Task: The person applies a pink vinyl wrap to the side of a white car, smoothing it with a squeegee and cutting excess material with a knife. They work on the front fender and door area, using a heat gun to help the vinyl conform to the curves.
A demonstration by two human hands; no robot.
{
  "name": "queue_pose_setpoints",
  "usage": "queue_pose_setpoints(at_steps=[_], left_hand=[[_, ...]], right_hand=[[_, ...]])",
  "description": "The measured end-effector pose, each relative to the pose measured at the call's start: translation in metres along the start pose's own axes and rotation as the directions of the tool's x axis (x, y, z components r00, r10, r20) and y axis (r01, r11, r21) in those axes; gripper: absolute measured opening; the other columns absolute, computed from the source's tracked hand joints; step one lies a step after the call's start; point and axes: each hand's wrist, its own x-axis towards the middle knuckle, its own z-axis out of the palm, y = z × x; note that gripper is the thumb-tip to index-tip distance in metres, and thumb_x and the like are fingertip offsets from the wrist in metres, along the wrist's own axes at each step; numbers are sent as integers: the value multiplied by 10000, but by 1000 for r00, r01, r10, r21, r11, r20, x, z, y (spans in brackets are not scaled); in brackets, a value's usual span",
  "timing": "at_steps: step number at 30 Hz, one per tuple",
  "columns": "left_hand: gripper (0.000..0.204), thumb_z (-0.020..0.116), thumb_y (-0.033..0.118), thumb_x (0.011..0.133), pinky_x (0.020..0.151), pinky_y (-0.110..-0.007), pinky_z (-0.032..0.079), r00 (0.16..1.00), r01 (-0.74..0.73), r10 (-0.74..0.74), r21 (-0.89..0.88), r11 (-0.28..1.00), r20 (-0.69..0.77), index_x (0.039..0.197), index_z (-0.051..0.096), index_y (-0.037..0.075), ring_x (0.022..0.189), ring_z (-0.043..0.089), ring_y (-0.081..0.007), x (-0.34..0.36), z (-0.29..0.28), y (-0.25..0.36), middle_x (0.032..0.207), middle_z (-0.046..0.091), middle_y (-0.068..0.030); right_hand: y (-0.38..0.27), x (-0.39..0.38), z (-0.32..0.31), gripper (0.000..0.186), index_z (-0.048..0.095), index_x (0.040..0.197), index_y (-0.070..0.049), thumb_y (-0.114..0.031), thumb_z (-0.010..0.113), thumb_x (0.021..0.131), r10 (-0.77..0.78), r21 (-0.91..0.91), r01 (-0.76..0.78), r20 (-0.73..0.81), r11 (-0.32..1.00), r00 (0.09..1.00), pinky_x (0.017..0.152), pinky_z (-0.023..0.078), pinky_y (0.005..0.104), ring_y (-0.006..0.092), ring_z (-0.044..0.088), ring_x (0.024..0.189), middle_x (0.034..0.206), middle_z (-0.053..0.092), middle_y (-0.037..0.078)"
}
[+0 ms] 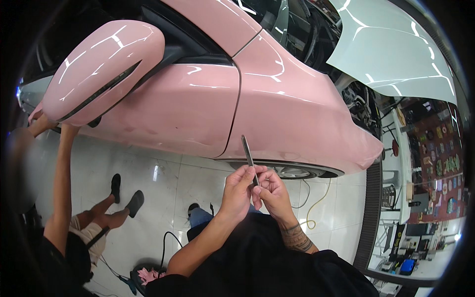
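Note:
My left hand (237, 193) and my right hand (271, 195) are together at the middle of the view, their fingers closed around a slim silver metal tool (247, 151), which looks like a blade knife. The tool's top points up and away from me; its lower end is hidden in my fingers. Beyond my hands is the side of a glossy pink car: the front fender (289, 119), a wheel (292, 172) below it, the door (193, 119) and the large side mirror (101, 72) at the upper left.
A co-worker's arm (63, 178) reaches to the car at the left, legs below. A pale hood (396, 49) stands raised at the upper right. Cables and a yellow hose (311, 218) lie on the tiled floor (163, 188), with pink scraps (151, 276) near me. Shelving and goods fill the right.

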Motion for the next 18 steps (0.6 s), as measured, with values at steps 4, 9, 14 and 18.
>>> queue_pose_setpoints(at_steps=[4, 9, 14, 18], left_hand=[[280, 507, 243, 1000, 512, -279, 483, 995, -74, 67, -93, 993, -71, 1057, 606, -13, 617, 554, -132, 7, 10, -20, 923, 606, -81], [264, 520, 252, 990, 722, -311, 498, 984, -123, 89, -223, 967, -157, 1066, 598, 12, 823, 578, -147, 11, 35, -34, 978, 607, -59], [265, 498, 274, 1004, 822, -350, 496, 972, -118, 168, 277, 953, -162, 1029, 602, 31, 957, 587, -190, 4, 58, -33, 1037, 617, -96], [290, 533, 271, 970, 987, -432, 382, 386, -706, 99, 225, 672, 917, 1072, 639, 21, 1104, 536, -312, -40, 124, 31, 1078, 619, -152]], right_hand=[[-18, 7, -29, 230, 469, 1003, -37, 13, 644, 863, 43, 21, -46, 134, 999, 990, 563, 496, 234, 111, 591, 626, 828, 611, 72], [-43, 11, -50, 291, 480, 1006, -18, 61, 681, 811, 60, 17, -70, 345, 997, 937, 667, 521, 249, 115, 609, 734, 922, 595, 69], [-71, 10, -65, 442, 468, 961, -60, -190, 822, 730, -90, 342, -79, 452, 936, 888, 534, 421, 258, 145, 570, 651, 773, 513, 27], [-139, 2, -78, 391, 497, 870, -77, -241, 818, 717, -368, 636, -296, 698, 713, 614, 477, 384, 295, 153, 557, 520, 655, 505, -5]])
